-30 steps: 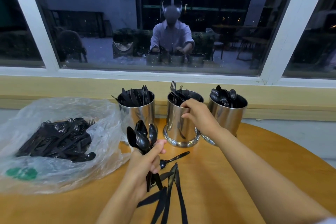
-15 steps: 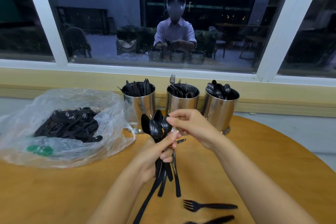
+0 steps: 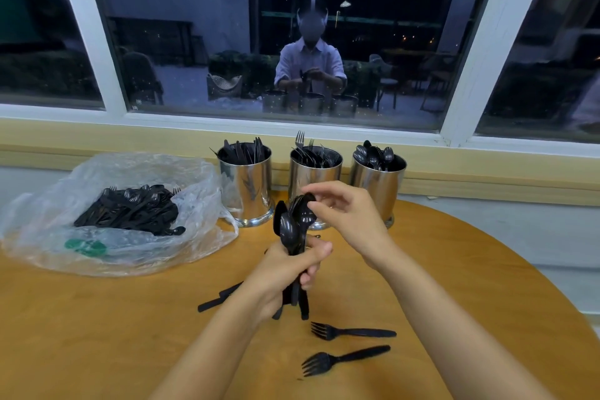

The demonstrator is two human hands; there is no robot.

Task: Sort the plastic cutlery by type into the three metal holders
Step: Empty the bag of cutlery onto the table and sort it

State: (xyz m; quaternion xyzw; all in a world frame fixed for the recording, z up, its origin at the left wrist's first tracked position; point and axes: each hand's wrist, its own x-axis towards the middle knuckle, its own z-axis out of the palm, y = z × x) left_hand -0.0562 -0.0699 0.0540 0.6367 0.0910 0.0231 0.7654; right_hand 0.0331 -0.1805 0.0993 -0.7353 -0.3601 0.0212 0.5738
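- While you face the window, the wooden table (image 3: pixel 97 334) carries a plastic bag (image 3: pixel 52 214) of mixed cutlery at your left.
- Along the far edge stand the left holder (image 3: pixel 246 185) with knives, the middle holder (image 3: pixel 313 175) with forks and the right holder (image 3: pixel 378 185) with spoons.
- Your left hand (image 3: pixel 285 276) clenches the spoon bundle (image 3: pixel 289 234) by its handles, long axis upright, bowls up, before the middle holder.
- Your right hand (image 3: pixel 350 217), fingers curled downward, pinches the topmost bowl.
- Two forks (image 3: pixel 352 332) lie flat nearer you, tines pointing left.
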